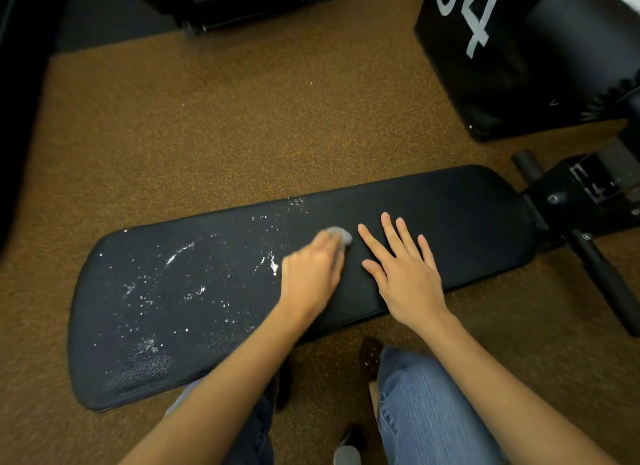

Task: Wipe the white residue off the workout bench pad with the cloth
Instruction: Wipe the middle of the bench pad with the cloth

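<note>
Black bench pad, white residue across left half. Left hand curled on grey cloth; right hand flat, fingers spread. Far right, box marked "4".

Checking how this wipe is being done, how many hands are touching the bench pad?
2: the left hand grips the cloth mid-pad; the right hand lies flat just right of it on the bench pad.

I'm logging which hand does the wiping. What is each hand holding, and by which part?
The left hand grips the bunched grey cloth, only its far end showing. The right hand holds nothing, lying flat on the bench pad.
</note>
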The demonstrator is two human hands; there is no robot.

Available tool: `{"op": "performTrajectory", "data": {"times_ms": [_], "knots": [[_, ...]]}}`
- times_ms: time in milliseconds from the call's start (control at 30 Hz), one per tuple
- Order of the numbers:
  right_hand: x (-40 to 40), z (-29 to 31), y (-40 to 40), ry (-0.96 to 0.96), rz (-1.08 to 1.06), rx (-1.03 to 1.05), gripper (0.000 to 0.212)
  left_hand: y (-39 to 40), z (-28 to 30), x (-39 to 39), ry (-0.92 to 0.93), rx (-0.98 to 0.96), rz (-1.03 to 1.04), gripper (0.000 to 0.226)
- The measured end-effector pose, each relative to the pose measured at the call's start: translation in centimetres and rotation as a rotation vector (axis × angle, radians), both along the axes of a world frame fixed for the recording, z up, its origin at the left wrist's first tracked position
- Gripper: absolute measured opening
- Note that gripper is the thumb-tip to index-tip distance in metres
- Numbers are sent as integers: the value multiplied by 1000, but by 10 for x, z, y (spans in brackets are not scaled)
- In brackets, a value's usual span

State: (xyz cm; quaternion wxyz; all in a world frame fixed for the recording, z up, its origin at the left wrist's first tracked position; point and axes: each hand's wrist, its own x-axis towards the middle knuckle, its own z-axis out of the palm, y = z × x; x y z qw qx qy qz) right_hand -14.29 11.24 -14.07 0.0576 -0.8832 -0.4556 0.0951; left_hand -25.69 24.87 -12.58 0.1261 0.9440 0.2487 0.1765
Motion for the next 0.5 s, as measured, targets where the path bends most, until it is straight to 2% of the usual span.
{"op": "performTrajectory", "data": {"times_ms": [133, 233, 333, 500], "knots": [[0, 0, 1, -5, -2, 12, 58, 25, -4, 7, 4, 67, -16, 12], [1, 0, 1, -1, 2, 10, 59, 58, 0, 29, -12, 86, 136, 8], [1, 0, 1, -4, 1, 6, 59, 51, 2, 34, -65, 37, 248, 8], [3, 0, 0, -2, 7, 4, 58, 2, -1, 18, -3, 69, -28, 14]]}}
